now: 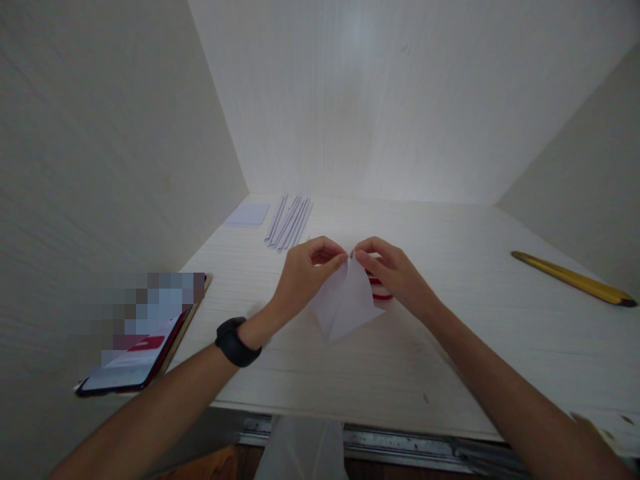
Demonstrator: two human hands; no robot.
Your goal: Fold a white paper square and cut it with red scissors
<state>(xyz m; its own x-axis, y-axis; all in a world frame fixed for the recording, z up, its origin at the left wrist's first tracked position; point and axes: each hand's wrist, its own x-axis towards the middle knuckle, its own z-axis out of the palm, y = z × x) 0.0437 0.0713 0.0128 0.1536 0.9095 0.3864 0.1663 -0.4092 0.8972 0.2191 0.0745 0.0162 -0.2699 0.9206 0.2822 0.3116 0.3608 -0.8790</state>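
Note:
A folded sheet of white paper (345, 303) hangs between my two hands, creased down its middle, with pointed corners at the bottom and right. My left hand (317, 267) pinches its top edge between thumb and forefinger; a black watch is on that wrist. Just across a small gap, my right hand (385, 263) pinches the top of the same paper. Behind the paper and partly hidden by my right hand lies a red-edged object (383, 293), perhaps scissors handles; its kind is unclear.
Several rolled or folded paper strips (289, 223) lie at the back left beside a flat stack of paper (249, 214). A phone or tablet (150, 347) leans at the left wall. A yellow stick-like object (573, 277) lies at the right. Walls enclose the white tabletop (465, 333) on three sides.

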